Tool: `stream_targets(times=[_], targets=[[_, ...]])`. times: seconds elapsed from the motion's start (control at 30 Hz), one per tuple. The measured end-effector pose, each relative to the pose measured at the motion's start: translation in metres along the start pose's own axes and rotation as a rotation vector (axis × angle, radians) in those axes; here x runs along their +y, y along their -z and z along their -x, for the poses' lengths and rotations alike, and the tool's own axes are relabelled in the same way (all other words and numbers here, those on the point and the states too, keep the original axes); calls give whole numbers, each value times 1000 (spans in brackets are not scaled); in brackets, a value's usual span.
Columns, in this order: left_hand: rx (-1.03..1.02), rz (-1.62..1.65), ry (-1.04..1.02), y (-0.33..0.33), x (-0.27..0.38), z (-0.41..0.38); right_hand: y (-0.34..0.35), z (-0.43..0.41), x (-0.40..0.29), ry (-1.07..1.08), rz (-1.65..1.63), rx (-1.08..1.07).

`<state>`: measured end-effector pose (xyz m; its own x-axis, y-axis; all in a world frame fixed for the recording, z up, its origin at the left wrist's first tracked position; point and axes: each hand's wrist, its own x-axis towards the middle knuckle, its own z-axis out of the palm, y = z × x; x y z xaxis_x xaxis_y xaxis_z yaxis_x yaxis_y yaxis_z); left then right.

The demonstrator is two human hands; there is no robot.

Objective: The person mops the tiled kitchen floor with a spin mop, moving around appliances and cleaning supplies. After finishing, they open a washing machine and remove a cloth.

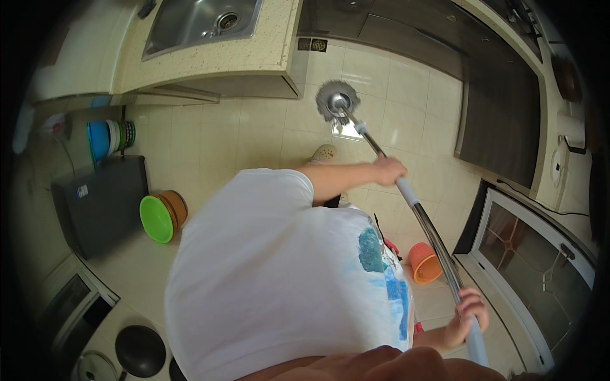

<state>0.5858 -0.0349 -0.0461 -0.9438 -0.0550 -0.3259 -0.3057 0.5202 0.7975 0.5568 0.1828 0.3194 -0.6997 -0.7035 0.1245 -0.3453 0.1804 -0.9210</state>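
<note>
A round mop with a grey fringed mop head [329,116] rests on the tiled floor. Its steel mop pole [431,228] slants down and right across the view. My left hand [390,171] is wrapped around the lower part of the pole, close to a pale grey sleeve on it. Higher up, my right hand [469,312] grips the pole just above its pale grip end. A clog [325,152] on my foot shows behind the mop head.
A counter with a steel sink [200,24] has a corner left of the mop head. Dark cabinets [500,119] line the right. An orange bucket [425,263] stands near a glazed door [529,266]. A green basin [156,219] leans by a dark appliance [102,205].
</note>
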Motion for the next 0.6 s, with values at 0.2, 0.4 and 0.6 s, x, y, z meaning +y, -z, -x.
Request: stream_targets(times=[0.2, 0.4, 0.6], targets=[[-231, 16, -145, -68, 91, 19, 72, 47, -18, 174, -23, -8], [-129, -12, -87, -88, 98, 21, 96, 71, 32, 262, -366, 170], [154, -127, 94, -70, 35, 20, 58, 54, 88, 174, -524, 237]])
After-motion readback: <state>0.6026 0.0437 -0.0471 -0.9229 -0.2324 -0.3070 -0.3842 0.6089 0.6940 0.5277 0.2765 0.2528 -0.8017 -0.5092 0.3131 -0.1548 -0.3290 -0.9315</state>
